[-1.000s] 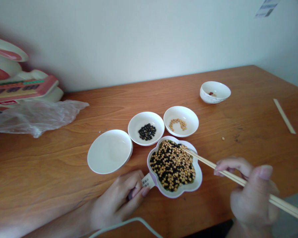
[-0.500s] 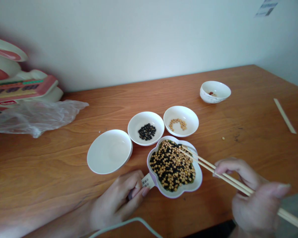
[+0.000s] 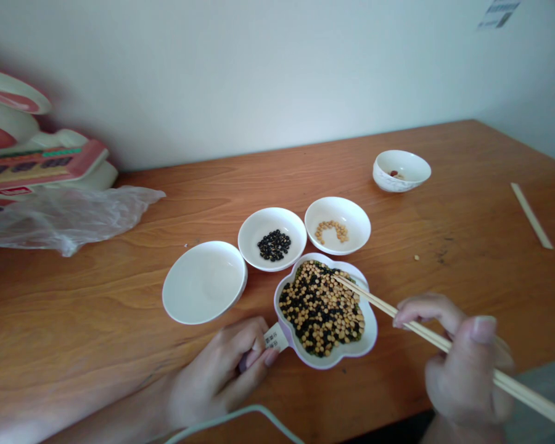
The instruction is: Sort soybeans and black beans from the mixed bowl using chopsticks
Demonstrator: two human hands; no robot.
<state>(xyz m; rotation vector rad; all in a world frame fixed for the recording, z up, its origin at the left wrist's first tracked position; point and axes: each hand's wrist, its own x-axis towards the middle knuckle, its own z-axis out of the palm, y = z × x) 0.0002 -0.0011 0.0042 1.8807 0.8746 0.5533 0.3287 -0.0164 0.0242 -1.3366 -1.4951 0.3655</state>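
My left hand (image 3: 226, 364) is closed round the short handle of a flower-shaped dish (image 3: 369, 333), white with a lilac rim. Mixed yellow and black beans (image 3: 324, 305) fill it, with some green ones at the edges. In my right hand (image 3: 467, 364) is a pair of wooden chopsticks (image 3: 411, 324). Their tips meet among the beans near the dish's upper right; whether a bean is pinched there I cannot tell. Behind the dish, one white bowl (image 3: 250, 231) contains black beans (image 3: 274, 245), and another bowl (image 3: 358, 222) contains a few yellow beans (image 3: 332, 232).
A bare white bowl (image 3: 203, 283) stands left. Farther back is a patterned bowl (image 3: 400, 182) with small reddish-brown bits. A paper strip (image 3: 531, 216) lies right; a loose bean (image 3: 416, 258) is on the table. Left are a plastic bag (image 3: 74, 216) and rabbit-shaped toy (image 3: 50, 163). A pale cable (image 3: 240, 412) crosses the front.
The chopstick tips have come together, and my right thumb and fingers have shifted with them. My left hand and the dish stay in place.
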